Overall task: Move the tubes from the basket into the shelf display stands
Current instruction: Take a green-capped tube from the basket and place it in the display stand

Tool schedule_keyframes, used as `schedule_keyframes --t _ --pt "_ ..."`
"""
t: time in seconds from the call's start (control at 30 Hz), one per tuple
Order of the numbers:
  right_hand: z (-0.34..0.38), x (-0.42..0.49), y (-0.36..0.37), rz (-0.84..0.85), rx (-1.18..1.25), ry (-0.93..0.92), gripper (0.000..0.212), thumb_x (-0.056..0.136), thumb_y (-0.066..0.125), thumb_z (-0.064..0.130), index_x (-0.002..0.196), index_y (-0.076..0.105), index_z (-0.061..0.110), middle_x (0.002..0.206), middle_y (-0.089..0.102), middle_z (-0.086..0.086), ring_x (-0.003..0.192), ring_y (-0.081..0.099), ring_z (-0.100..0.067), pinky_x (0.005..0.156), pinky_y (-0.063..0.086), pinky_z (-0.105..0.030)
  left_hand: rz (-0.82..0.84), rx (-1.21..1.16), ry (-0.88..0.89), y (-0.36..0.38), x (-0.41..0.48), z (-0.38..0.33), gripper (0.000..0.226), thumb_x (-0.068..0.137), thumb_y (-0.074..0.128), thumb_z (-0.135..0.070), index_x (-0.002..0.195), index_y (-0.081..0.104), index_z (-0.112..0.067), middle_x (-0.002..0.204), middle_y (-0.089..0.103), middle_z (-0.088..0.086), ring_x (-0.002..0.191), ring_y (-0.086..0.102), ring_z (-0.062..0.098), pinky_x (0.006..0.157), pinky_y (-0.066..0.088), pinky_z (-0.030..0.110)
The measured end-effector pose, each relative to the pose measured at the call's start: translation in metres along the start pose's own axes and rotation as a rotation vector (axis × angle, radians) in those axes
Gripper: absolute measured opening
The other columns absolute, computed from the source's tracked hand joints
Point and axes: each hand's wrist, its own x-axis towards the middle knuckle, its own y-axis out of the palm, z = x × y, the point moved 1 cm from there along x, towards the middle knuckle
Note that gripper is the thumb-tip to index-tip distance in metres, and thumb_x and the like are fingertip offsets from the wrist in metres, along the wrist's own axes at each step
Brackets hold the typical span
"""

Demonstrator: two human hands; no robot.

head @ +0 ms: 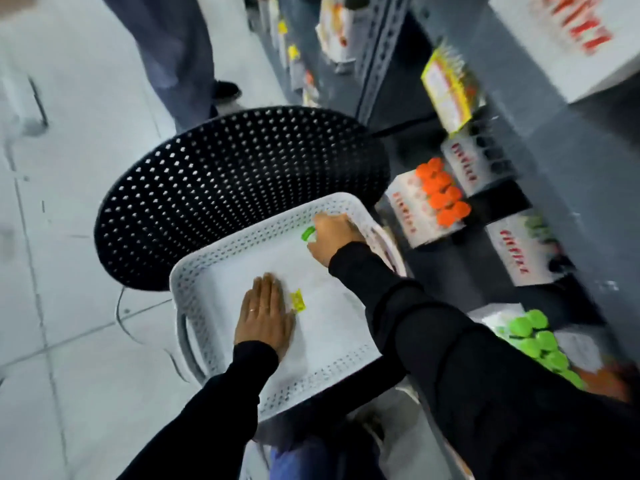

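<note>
Head view, shelf (540,140): four white display stands show.
Chair (242,188): one, black, perforated.
Basket (214,271): one, white, holding two tubes.
Left hand (265,315): flat, open, beside yellow-capped tube (298,301).
Right hand (334,239): fingers closed on green-capped tube (307,233) at far corner.

1. Bright, even, cool light throughout; only soft shadows
2. Pale sheen on the floor tiles (86,168) left of the black perforated chair (239,188)
3. Motion blur overall, heaviest on the shelf boxes (450,84) right of the chair
4. Wide-angle bending at the edges; shelf uprights slanted
5. Chair holes fairly crisp
</note>
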Motion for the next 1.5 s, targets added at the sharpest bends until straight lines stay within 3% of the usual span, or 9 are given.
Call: schedule_keyframes --t 0.1,0.33,0.5,0.7,0.83,0.93,1.2,1.33,1.5 --pt "0.004 0.020 0.024 0.043 -0.093 0.067 0.060 0.096 0.053 0.029 0.143 0.027 0.004 0.137 0.046 -0.021 0.129 0.039 -0.037 0.099 0.043 -0.042 -0.045 -0.039 -0.022 0.011 -0.004 0.006 0.073 0.097 0.002 -0.046 0.133 0.039 0.006 0.141 0.043 0.022 0.132 0.037 0.034 0.112 0.006 0.036" --pt "-0.002 0.025 0.030 0.031 -0.141 0.073 0.049 0.087 0.062 0.015 0.129 0.040 0.004 0.124 0.058 -0.017 0.113 0.056 -0.036 0.083 0.050 -0.039 -0.075 -0.042 -0.039 0.019 -0.004 0.010 0.070 0.096 0.002 -0.048 0.140 0.023 0.002 0.151 0.024 0.017 0.142 -0.016 0.017 0.116 -0.003 0.033" --pt "-0.017 0.000 -0.002 0.089 -0.148 0.060 0.032 0.080 0.067 0.024 0.108 0.062 0.009 0.113 0.064 -0.014 0.103 0.060 -0.034 0.078 0.050 -0.032 -0.073 -0.024 -0.024 0.022 -0.005 0.012 0.069 0.096 0.004 -0.048 0.143 0.014 0.001 0.156 -0.012 0.006 0.143 -0.011 0.019 0.117 -0.007 0.032" --pt "-0.044 -0.059 -0.079 0.149 -0.076 0.032 0.024 0.084 0.059 0.012 0.105 0.068 0.011 0.107 0.070 -0.009 0.103 0.062 -0.029 0.087 0.057 -0.032 0.051 -0.077 -0.044 0.007 -0.007 0.011 0.071 0.095 0.003 -0.049 0.139 0.023 0.004 0.147 0.030 0.017 0.144 0.003 0.024 0.116 -0.007 0.030" --pt "-0.061 -0.118 -0.132 0.016 -0.021 0.046 0.022 0.085 0.062 0.023 0.102 0.071 0.013 0.110 0.069 -0.009 0.105 0.061 -0.030 0.088 0.051 -0.032 0.039 -0.052 0.028 -0.010 -0.004 -0.009 0.082 0.094 -0.002 -0.051 0.130 0.041 0.009 0.139 0.040 0.025 0.123 0.047 0.043 0.106 0.033 0.048" --pt "-0.077 -0.161 -0.159 -0.147 -0.041 0.067 0.025 0.088 0.055 0.025 0.105 0.071 0.015 0.117 0.066 -0.009 0.113 0.055 -0.031 0.090 0.047 -0.031 -0.106 -0.070 0.141 -0.047 0.015 -0.056 0.092 0.090 -0.012 -0.053 0.130 0.043 0.009 0.142 0.038 0.023 0.130 0.040 0.039 0.110 0.027 0.040" --pt "-0.128 -0.284 -0.215 -0.501 -0.019 0.317 0.036 0.076 0.066 0.038 0.103 0.068 0.014 0.108 0.067 -0.014 0.102 0.059 -0.034 0.071 0.039 -0.027 -0.456 -0.157 0.673 -0.182 0.029 -0.253 0.060 0.092 0.025 -0.032 0.128 0.042 0.013 0.136 0.043 0.032 0.130 0.032 0.042 0.107 0.020 0.045" --pt "-0.137 -0.330 -0.230 -0.623 -0.044 0.372 0.030 0.081 0.062 0.032 0.105 0.068 0.015 0.109 0.068 -0.007 0.104 0.056 -0.029 0.081 0.047 -0.033 -0.389 -0.042 0.769 -0.207 0.017 -0.307 0.060 0.080 0.030 -0.029 0.122 0.054 0.008 0.131 0.052 0.025 0.121 0.050 0.041 0.099 0.042 0.048" --pt "-0.150 -0.379 -0.239 -0.689 0.005 0.360 0.029 0.081 0.065 0.021 0.110 0.066 0.022 0.094 0.057 0.000 0.068 0.053 -0.010 0.062 0.040 -0.021 -0.236 0.050 0.857 -0.199 0.003 -0.346 0.070 0.091 0.012 -0.047 0.145 0.018 -0.002 0.155 0.015 0.013 0.144 0.009 0.028 0.117 0.007 0.038"
